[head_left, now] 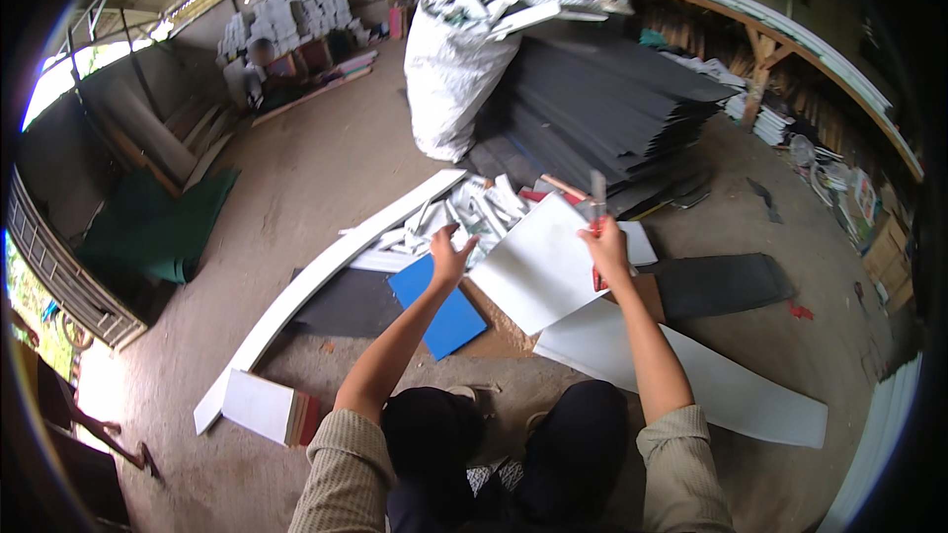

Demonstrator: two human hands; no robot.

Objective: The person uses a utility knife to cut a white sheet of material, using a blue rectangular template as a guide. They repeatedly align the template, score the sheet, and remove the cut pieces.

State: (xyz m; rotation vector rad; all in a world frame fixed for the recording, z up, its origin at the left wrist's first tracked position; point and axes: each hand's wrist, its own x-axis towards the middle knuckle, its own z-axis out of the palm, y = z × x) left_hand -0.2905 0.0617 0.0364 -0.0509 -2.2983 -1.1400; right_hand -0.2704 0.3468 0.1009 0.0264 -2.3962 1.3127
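My right hand (608, 249) is closed around a red-handled cutter knife (597, 189), its grey blade pointing up and away from me. Beneath that hand lies a square white foam sheet (538, 262), on top of other boards. My left hand (451, 259) hovers near the sheet's left corner with thumb and fingers apart, holding nothing. Below it rests a blue board (441, 311). Beyond the left hand spreads a heap of white offcut strips (474, 215). A long white panel (711, 380) extends from under the sheet toward the right.
A curved white strip (326, 276) borders the heap's left side. A small stack of white-topped blocks (265, 409) sits near left. Behind stand a full white sack (449, 84) and a pile of black sheets (612, 99). Dark matting (721, 284) lies at right; green sheeting (163, 222) far left.
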